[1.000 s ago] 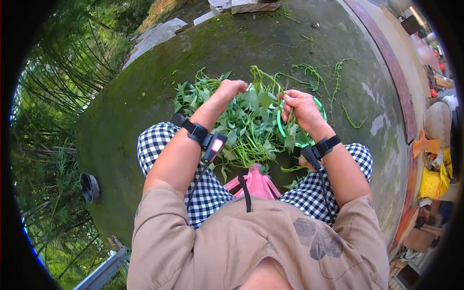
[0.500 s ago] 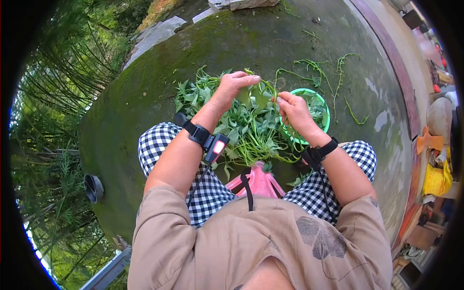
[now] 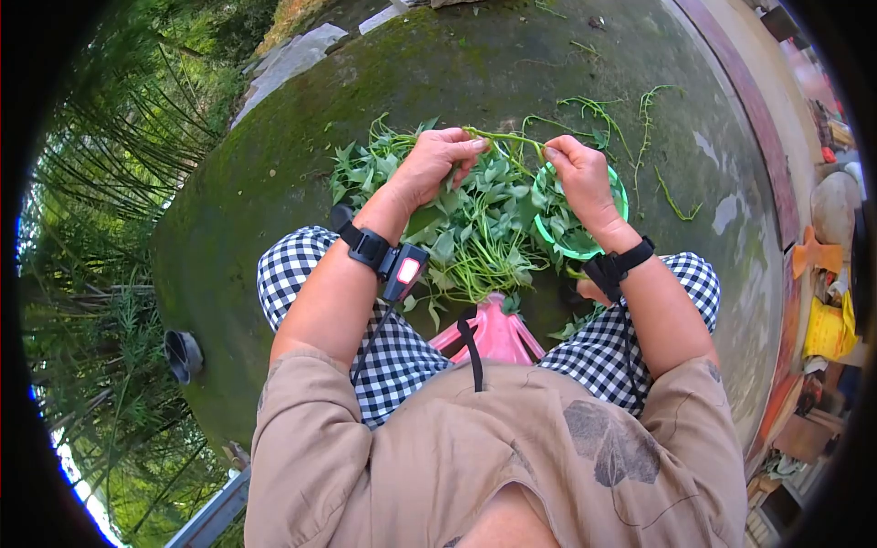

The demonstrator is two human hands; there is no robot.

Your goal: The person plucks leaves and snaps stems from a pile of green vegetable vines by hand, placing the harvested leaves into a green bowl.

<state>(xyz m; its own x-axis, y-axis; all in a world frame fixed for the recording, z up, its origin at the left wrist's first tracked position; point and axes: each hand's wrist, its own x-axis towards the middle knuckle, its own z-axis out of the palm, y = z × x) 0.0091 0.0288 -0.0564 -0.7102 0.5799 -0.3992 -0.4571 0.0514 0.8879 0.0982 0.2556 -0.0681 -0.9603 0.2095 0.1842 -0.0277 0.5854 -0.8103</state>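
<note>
A thin green vine stem (image 3: 513, 138) stretches between my two hands, above a heap of leafy green vines (image 3: 484, 224). My left hand (image 3: 440, 164) is closed on the stem's left end, its fingers curled and partly hidden. My right hand (image 3: 581, 178) pinches the other end between thumb and fingertips. Beneath the right hand stands a bright green plastic basket (image 3: 623, 196) with leaves in it, partly covered by that hand and wrist.
Loose stems (image 3: 645, 128) lie on the mossy concrete ground (image 3: 274, 155) beyond the basket. A pink plastic stool (image 3: 498, 333) shows between my knees. On the left lies a grey pot (image 3: 183, 356); at the right edge are a yellow bag (image 3: 827, 329) and clutter.
My right hand has moved up and slightly right, away from the left hand. The stem between them is now drawn out nearly straight, and more of the basket shows.
</note>
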